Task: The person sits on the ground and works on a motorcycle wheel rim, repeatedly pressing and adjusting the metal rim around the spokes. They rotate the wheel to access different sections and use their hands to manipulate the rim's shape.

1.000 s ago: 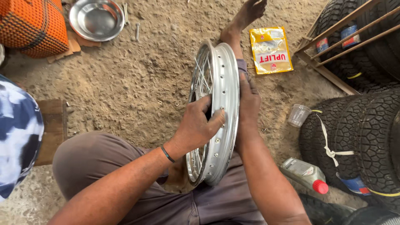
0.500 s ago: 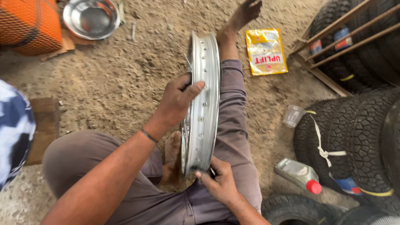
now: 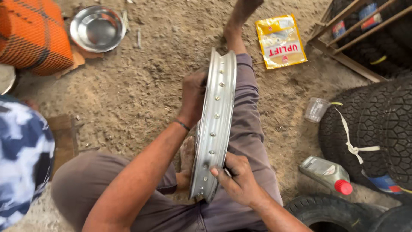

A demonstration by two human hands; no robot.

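Observation:
A silver spoked wheel rim [image 3: 216, 116] stands upright on edge between my legs, seen almost edge-on, with spoke nipples along its channel. My left hand [image 3: 192, 96] grips its left side near the top. My right hand [image 3: 237, 178] holds the rim's near lower edge, thumb pressed against the channel, with something small and dark under the fingers. My right leg in grey-brown trousers [image 3: 246, 111] stretches out along the rim's right side, bare foot at the top.
A steel bowl [image 3: 97, 28] and an orange mesh bundle [image 3: 32, 34] sit at the top left. A yellow packet [image 3: 281, 41], a clear cup [image 3: 316, 109], a grey red-capped bottle [image 3: 327, 173] and stacked tyres [image 3: 377, 124] lie right. Another person's patterned sleeve [image 3: 21, 154] is left.
The rim has turned from showing its face to nearly edge-on. My right hand moved from the rim's top right down to its near lower edge. My left hand stays on the left side.

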